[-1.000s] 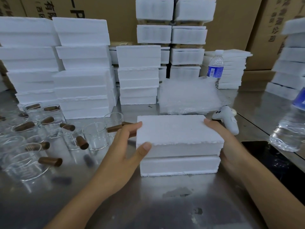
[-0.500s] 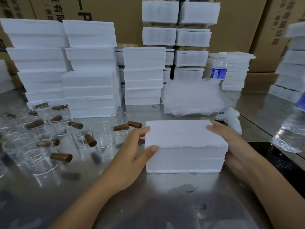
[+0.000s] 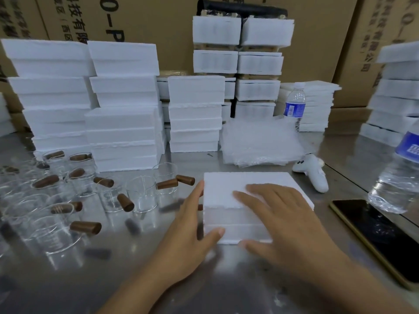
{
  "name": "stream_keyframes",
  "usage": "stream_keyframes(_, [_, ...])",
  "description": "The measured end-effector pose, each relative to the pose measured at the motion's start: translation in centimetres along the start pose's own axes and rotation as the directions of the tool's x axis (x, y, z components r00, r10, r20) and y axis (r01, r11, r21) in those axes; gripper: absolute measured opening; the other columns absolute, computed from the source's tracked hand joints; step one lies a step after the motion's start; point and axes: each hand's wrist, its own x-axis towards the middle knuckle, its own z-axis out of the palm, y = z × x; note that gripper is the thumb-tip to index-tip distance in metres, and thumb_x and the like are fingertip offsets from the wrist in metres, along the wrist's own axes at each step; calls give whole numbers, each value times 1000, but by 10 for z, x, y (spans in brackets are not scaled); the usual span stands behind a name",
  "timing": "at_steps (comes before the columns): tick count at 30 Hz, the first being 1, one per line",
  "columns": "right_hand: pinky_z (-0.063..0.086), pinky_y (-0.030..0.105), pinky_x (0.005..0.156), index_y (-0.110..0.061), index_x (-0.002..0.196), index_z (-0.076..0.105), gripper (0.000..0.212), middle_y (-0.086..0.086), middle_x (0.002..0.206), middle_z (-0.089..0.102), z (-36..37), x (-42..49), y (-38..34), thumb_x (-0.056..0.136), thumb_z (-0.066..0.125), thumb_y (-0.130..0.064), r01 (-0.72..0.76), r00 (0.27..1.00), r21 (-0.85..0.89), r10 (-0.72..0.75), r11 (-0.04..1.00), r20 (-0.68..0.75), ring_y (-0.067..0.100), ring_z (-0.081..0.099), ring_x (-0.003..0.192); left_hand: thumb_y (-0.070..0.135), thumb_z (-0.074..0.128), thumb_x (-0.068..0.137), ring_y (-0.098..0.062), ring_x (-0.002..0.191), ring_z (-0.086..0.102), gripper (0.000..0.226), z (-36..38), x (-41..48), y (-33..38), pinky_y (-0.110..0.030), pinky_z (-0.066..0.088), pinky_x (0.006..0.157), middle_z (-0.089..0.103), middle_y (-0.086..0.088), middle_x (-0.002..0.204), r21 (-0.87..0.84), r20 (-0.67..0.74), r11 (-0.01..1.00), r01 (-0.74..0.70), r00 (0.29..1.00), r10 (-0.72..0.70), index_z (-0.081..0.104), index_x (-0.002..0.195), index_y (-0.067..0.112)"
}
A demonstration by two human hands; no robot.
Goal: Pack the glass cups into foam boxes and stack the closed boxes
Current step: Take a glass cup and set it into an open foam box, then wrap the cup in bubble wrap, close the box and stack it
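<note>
A closed white foam box (image 3: 226,191) lies on the steel table right in front of me. My left hand (image 3: 192,230) holds its left side, fingers along the edge and thumb on the front face. My right hand (image 3: 278,218) lies flat on the lid with straight fingers, covering the right half. Several glass cups with brown wooden handles (image 3: 140,196) stand to the left of the box. Stacks of closed foam boxes (image 3: 122,132) rise behind the cups.
Sheets of bubble wrap (image 3: 260,143) lie behind the box. A white controller (image 3: 313,173) is at its right. A black phone (image 3: 381,236) and a water bottle (image 3: 399,177) are at the right; another bottle (image 3: 294,105) stands farther back. Cardboard cartons (image 3: 158,23) line the rear.
The lid came down and closed the gap with the base. My right hand moved from the box's right side onto the top of the lid. My left hand stayed at the left side.
</note>
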Motion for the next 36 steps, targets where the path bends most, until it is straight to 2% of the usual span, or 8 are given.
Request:
stream_keyframes(8, [44,48,93,-16,119,64,75,7,115,65,31,16,30,49,90,-29,-78,997,-89,78,993,-7,28,65,100,21,62,89,23,113,39,79,3,-1,-1,1,38,83,36,24,137,-128,-64,988,81,994,-90,10,142,47])
stream_keyframes(14, [5,46,114,-24,143,34,70,2,146,37,58,34,60,82,68,-24,-180,978,-88,188,980,95,23,31,137,23,59,91,13,109,50,61,5,-3,4,-14,40,96,42,29,128,-28,-51,997,72,996,-73,21,128,52])
stream_keyframes(17, [1,45,115,-24,144,33,68,2,148,35,67,40,62,84,65,-23,-217,972,-78,223,973,77,22,27,139,23,61,90,4,108,56,51,6,-3,4,-22,42,100,46,25,125,-7,-44,997,70,997,-71,31,122,48])
stream_keyframes(21, [-3,43,115,-26,142,34,69,-3,145,40,67,42,61,82,66,-35,-249,968,12,249,968,20,16,30,136,25,61,89,6,105,55,42,7,-2,3,-12,41,94,49,25,118,21,-48,999,51,998,-50,37,111,50])
stream_keyframes(25, [16,51,114,-29,142,29,84,-3,145,38,54,42,74,73,71,-51,-483,842,299,530,823,-99,16,31,134,27,59,90,14,112,43,41,6,-2,2,0,31,90,45,30,119,72,-72,997,2,997,3,35,114,50])
stream_keyframes(29, [25,34,108,-32,144,25,97,1,151,25,59,34,77,63,74,-57,-639,719,473,690,606,85,16,24,138,21,57,91,14,120,31,45,1,3,4,1,20,95,35,29,121,230,-156,970,-77,981,115,32,119,45])
stream_keyframes(33, [26,19,94,-29,136,41,80,5,140,37,68,34,70,67,81,-37,-621,724,508,685,597,80,13,34,127,11,59,87,-5,127,28,43,-14,15,5,-8,14,104,39,11,128,429,-267,901,-68,943,198,46,126,22])
stream_keyframes(36, [27,20,90,-33,136,40,74,1,138,35,73,36,58,73,78,-33,-597,760,490,644,635,91,11,34,123,19,55,91,-12,136,12,52,-27,25,5,-19,10,111,32,2,141,523,-310,852,33,938,155,34,138,16])
